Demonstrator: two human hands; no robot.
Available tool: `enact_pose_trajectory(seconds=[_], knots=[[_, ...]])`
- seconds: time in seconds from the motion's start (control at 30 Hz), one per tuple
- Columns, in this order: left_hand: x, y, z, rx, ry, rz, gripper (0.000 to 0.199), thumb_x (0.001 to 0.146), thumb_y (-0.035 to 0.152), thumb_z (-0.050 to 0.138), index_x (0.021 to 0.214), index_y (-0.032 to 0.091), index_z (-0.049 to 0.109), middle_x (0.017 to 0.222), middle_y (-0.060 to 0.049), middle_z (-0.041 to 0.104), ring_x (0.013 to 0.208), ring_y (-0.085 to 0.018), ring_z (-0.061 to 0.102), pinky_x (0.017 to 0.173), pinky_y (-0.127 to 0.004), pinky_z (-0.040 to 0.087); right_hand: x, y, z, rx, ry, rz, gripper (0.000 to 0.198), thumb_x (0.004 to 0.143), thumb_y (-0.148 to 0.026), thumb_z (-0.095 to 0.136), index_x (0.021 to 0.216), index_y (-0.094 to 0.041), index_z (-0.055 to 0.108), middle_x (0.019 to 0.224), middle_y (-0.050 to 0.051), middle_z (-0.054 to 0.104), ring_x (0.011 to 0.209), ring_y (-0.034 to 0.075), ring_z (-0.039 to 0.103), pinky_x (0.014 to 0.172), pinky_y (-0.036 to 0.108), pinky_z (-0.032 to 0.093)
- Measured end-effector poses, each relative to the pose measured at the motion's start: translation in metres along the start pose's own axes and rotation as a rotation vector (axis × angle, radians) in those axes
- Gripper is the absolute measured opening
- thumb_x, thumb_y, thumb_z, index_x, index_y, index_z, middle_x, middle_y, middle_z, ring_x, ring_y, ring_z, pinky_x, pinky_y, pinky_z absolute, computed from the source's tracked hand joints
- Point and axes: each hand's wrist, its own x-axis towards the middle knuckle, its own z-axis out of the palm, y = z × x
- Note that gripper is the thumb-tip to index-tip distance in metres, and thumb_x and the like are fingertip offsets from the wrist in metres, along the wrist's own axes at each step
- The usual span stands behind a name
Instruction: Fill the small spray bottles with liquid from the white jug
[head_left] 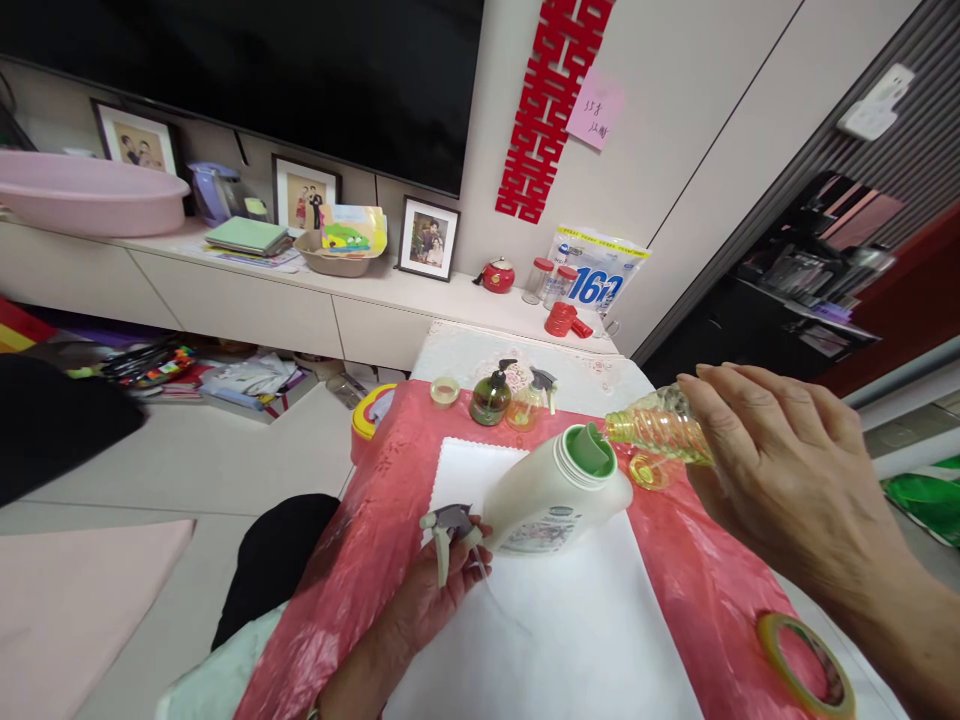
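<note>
My right hand (772, 460) is closed round a clear bottle of yellow liquid (664, 432), tipped on its side. Its mouth lies at the green spout (589, 450) of a large white detergent jug (551, 505). In my left hand (442, 590) is a grey-and-white spray nozzle (452, 530) with a thin clear tube hanging from it. The fingers of that hand are beside the jug's lower left side; whether they touch it I cannot tell. The jug stands on a white board (570, 630) over a red plastic sheet (337, 600).
Behind the jug stand a green pump bottle (491, 400), a spray bottle (525, 408) and a small round container (444, 392). A yellow dish (651, 470) sits to its right. A tape roll (806, 665) lies near the front right edge. Farther back is a white cabinet (255, 300).
</note>
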Motion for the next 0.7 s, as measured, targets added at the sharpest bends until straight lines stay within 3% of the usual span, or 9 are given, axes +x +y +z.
enact_pose_trajectory(seconds=[0.7], knots=[[-0.0007, -0.0009, -0.0003, 0.002, 0.006, -0.003, 0.037, 0.072, 0.033, 0.093, 0.104, 0.022, 0.077, 0.105, -0.004, 0.077, 0.082, -0.016, 0.071, 0.080, -0.033, 0.053, 0.0047, 0.0036, -0.0024, -0.070, 0.078, -0.082, 0.036, 0.101, -0.019, 0.042, 0.134, -0.008, 0.051, 0.130, 0.017, 0.060, 0.116, 0.035, 0.059, 0.093, 0.050, 0.047]])
